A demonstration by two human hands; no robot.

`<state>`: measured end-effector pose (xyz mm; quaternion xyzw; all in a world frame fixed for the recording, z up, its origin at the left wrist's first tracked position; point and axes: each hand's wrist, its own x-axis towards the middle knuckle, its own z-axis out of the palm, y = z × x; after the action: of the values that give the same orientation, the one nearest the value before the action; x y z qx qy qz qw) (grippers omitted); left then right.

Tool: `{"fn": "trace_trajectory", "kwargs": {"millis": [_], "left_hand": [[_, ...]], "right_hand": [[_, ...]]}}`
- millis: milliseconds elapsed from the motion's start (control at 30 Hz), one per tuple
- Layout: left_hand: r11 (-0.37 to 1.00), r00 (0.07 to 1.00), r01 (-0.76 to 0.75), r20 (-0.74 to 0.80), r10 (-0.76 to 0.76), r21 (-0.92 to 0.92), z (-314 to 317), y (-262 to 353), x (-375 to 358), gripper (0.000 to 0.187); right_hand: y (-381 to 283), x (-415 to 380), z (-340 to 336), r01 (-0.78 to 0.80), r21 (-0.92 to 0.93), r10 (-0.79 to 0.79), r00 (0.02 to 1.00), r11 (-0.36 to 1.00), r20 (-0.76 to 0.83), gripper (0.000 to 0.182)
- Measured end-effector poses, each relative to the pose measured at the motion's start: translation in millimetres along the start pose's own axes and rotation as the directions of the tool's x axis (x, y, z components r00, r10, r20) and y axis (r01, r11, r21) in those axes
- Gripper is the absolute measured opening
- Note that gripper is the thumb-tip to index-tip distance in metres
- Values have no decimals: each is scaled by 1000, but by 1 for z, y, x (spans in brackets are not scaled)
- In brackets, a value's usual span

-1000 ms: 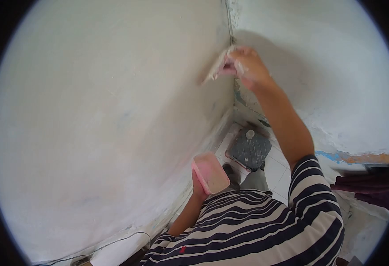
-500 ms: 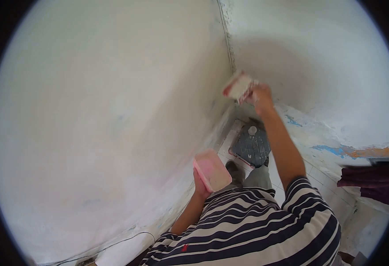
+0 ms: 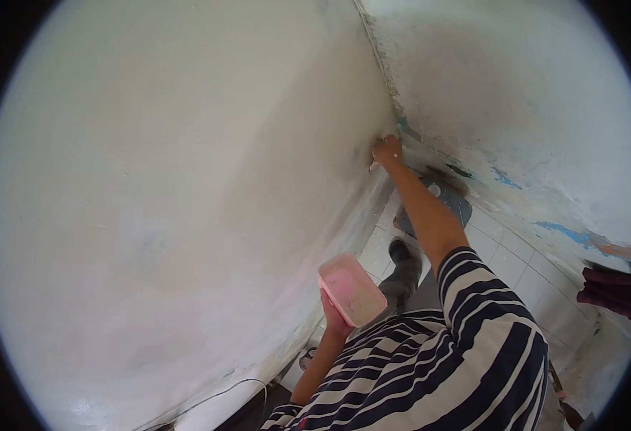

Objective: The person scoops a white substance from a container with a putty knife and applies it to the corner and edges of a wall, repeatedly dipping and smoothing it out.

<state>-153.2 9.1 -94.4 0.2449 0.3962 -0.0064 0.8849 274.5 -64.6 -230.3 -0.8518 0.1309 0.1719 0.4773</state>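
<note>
My left hand (image 3: 335, 316) grips a pink rectangular plastic tub (image 3: 351, 287) by its side, below chest height. Pale paste coats the inside of the tub. At the corner between two walls, my right hand (image 3: 387, 151) is closed with the arm stretched out, close against the left wall (image 3: 208, 172). It holds a putty knife, mostly hidden behind the fingers; only a small pale bit shows beneath the hand. The left wall is smeared off-white, with a shadow beside my arm.
The right wall (image 3: 517, 93) has flaking blue and orange patches low down. A dark grey plastic stool (image 3: 456, 208) stands on white floor tiles (image 3: 502, 269) near my feet. Dark purple cloth (image 3: 610, 291) hangs at right. A thin cable (image 3: 208, 399) runs along the lower left.
My right hand has moved from in front of the corner down and left onto the left wall, turning the putty knife out of sight. The tub has shifted slightly right and down.
</note>
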Motion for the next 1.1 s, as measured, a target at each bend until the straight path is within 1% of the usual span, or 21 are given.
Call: {"fn": "trace_trajectory", "kwargs": {"millis": [33,100,133,200,233,300,367,433,467,533,567,633,667,733,800,867,933,1000,1033,1067,1100], "left_hand": [[1000,1000,-6,0,6,5,2,1,1,77],[1000,1000,0,3,0,-8,2,2,-1,77],[1000,1000,-2,9,2,-7,3,4,3,77],[999,1000,-10,15,10,39,0,3,3,77],[999,1000,-10,18,10,36,4,4,1,77],[999,998,5,62,-7,32,18,9,2,77],[999,997,-10,76,6,49,23,12,3,77],[998,996,-16,84,11,65,30,15,4,76],[998,995,5,103,-11,58,36,18,3,76],[998,992,28,120,-34,51,37,18,1,76],[997,995,18,101,-26,80,36,18,3,76],[993,996,2,93,-13,118,37,19,9,76],[994,996,-1,90,-9,114,37,18,10,75],[994,996,-8,89,-2,112,37,20,10,75],[995,995,11,94,-21,100,35,18,9,76],[995,994,22,101,-31,97,31,17,11,76],[995,995,32,94,-41,98,21,15,11,76],[993,993,60,97,-69,98,8,12,15,78],[993,993,59,94,-68,102,6,12,15,78],[992,994,66,74,-74,111,5,12,13,79],[990,995,75,55,-82,121,5,12,11,80]], "right_hand": [[-16,-4,-13,3,7,-3,1000,1000,2,20],[-47,-19,-47,-42,308,17,996,950,85,23],[-64,-33,-66,-38,310,13,997,950,81,23],[-94,-82,-105,-24,557,-92,979,830,180,18],[-109,-102,-122,-21,555,-95,979,831,179,18],[-142,-135,-159,14,788,-268,944,615,193,12],[-172,-166,-201,41,867,-425,883,497,201,16],[-195,-185,-229,72,943,-615,773,326,154,20],[-212,-198,-244,73,942,-614,774,328,154,20],[-240,-222,-265,166,956,-659,751,240,35,24],[-243,-228,-269,167,957,-661,749,237,33,24],[-245,-239,-275,271,933,-576,812,238,-89,23],[-235,-237,-276,277,933,-581,808,229,-97,23],[-185,-219,-264,245,931,-575,817,270,-48,24],[-122,-195,-225,198,951,-471,880,237,-66,20],[-51,-171,-174,37,964,-321,946,262,51,14],[36,-131,-110,-37,882,-139,984,469,115,10],[75,-122,-78,-237,703,79,965,670,250,19],[105,-105,-51,-240,706,80,964,667,253,19],[139,-87,-20,144,112,-149,988,983,45,22],[158,-75,-4,383,-576,-445,895,722,37,27]]}}
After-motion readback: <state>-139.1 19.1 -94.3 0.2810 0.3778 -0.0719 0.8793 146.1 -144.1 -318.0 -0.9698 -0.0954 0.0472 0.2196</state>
